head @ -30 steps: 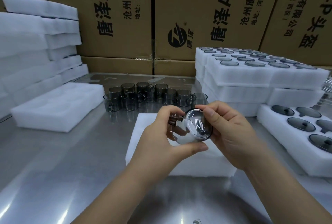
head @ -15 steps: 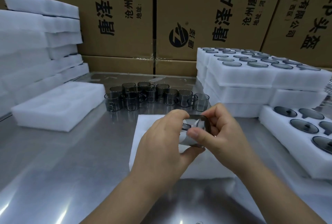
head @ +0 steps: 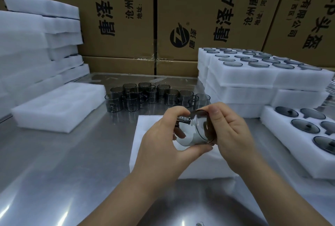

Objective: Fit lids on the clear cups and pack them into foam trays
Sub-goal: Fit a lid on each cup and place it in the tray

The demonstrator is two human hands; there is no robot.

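A smoky clear cup [head: 193, 131] lies on its side in the air above a white foam tray [head: 145, 135] at the table's middle. My left hand [head: 161, 146] grips the cup round its body and handle. My right hand [head: 233, 135] holds the lid [head: 208, 128] against the cup's mouth, thumb on top. Several more clear cups [head: 154, 96] stand in a cluster behind. A foam tray of dark lids [head: 304, 126] sits at the right.
Stacked foam trays with lids [head: 262, 73] rise at the right rear. An empty foam tray [head: 59, 106] lies at the left, with a tall foam stack [head: 36, 44] behind it. Cardboard boxes [head: 181, 17] wall the back of the steel table [head: 72, 162].
The cup has turned in my hands, from its mouth facing me to lying sideways with the lid end to the right. My right hand shifted round onto the lid.
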